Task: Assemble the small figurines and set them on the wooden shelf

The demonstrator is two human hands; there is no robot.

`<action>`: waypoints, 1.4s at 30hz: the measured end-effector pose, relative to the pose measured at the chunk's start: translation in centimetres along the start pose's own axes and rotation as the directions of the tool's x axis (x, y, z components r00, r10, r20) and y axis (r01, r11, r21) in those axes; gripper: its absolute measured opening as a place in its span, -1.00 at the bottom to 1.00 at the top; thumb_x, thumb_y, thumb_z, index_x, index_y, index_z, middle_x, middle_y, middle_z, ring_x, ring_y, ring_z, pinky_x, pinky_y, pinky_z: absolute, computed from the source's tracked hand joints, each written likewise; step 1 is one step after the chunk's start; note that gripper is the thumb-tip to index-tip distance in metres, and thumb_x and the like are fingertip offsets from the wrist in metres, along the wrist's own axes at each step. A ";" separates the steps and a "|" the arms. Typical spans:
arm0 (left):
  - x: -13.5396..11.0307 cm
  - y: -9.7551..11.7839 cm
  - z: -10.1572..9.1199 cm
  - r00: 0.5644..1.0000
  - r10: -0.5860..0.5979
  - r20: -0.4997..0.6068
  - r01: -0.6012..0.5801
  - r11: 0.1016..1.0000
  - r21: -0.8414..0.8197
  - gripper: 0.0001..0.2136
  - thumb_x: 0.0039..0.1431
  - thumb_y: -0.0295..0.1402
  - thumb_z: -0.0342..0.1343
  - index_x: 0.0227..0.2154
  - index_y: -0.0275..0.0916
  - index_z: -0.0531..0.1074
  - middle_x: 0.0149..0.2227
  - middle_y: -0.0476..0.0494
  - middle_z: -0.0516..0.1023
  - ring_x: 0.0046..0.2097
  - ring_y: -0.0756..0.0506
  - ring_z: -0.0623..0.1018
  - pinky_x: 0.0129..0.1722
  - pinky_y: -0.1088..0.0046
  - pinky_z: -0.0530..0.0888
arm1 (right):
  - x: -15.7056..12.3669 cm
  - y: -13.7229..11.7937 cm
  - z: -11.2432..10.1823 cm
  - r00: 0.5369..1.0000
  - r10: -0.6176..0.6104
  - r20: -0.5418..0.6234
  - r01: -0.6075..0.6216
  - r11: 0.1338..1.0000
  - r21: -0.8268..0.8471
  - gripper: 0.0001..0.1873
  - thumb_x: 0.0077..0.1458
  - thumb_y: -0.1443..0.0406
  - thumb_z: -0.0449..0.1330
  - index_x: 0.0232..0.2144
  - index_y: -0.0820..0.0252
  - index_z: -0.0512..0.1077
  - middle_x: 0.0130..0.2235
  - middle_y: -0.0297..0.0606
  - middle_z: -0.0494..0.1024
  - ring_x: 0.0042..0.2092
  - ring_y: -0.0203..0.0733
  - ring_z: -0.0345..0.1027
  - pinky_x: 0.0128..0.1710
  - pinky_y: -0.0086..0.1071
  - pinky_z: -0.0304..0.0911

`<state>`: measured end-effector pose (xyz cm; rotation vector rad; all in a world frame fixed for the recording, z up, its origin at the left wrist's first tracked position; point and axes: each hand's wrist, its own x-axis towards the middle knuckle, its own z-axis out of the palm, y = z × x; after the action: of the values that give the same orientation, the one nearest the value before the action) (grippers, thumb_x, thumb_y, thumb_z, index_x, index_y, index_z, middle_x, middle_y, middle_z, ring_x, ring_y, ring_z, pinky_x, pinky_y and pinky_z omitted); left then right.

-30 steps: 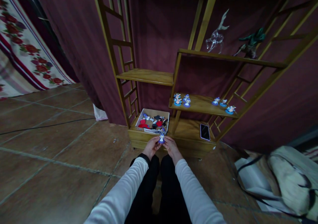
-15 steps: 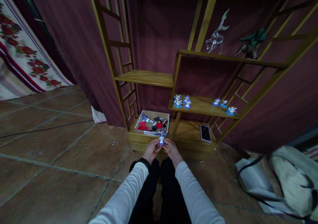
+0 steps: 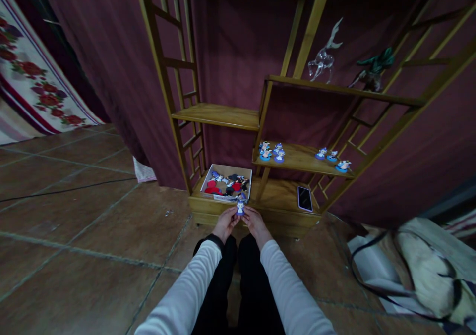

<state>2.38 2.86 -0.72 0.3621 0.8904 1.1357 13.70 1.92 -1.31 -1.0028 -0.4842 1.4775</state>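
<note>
A small purple-and-white figurine (image 3: 240, 208) is held upright between my two hands, in front of the shelf's lower edge. My left hand (image 3: 226, 222) grips it from the left with closed fingers, and my right hand (image 3: 255, 221) pinches it from the right. Just beyond the hands stands an open cardboard box (image 3: 250, 179) with several red, black and purple-white figurines lying jumbled in it. On the shelf board above, several blue- and purple-based figurines (image 3: 279, 155) cluster at the left end. Three more figurines (image 3: 322, 152) stand toward the right end.
The wooden display shelf (image 3: 215, 115) has boards at different heights. A phone (image 3: 305, 198) lies on the bottom board. Higher up are a clear glass deer (image 3: 323, 60) and a dark green statue (image 3: 375, 70). Bags (image 3: 424, 265) lie on the floor at right; a cable (image 3: 67, 191) runs at left.
The view has shifted slightly. Both hands still hold the purple-and-white figurine in nearly the same place; nothing else has visibly moved.
</note>
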 end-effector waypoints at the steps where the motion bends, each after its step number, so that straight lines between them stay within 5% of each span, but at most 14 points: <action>1: 0.0 0.0 0.0 1.000 -0.003 -0.005 0.003 1.000 0.001 -0.96 0.01 -0.55 0.16 -0.43 -0.35 0.44 -0.54 -0.07 0.48 -0.57 0.11 0.44 -0.51 0.63 0.46 | 0.0 0.0 0.0 1.000 0.000 0.000 0.000 1.000 -0.005 -0.83 -0.26 0.30 0.31 -0.48 0.15 0.45 -0.42 -0.31 0.56 -0.35 -0.25 0.43 -0.24 -0.35 0.31; 42: 0.1 -0.2 -0.1 1.000 0.006 -0.022 -0.007 0.999 -0.035 -0.88 0.03 -0.61 0.10 -0.36 -0.36 0.47 -0.47 -0.12 0.53 -0.49 0.08 0.49 -0.45 0.63 0.46 | 0.5 0.8 -1.2 0.998 -0.053 0.046 0.052 0.998 0.038 -0.81 -0.30 0.31 0.34 -0.49 0.18 0.48 -0.39 -0.29 0.58 -0.29 -0.21 0.44 -0.14 -0.27 0.29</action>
<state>2.41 2.82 -0.98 0.3251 0.8878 1.1617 14.28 1.92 -2.71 -0.9219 -0.5115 1.4605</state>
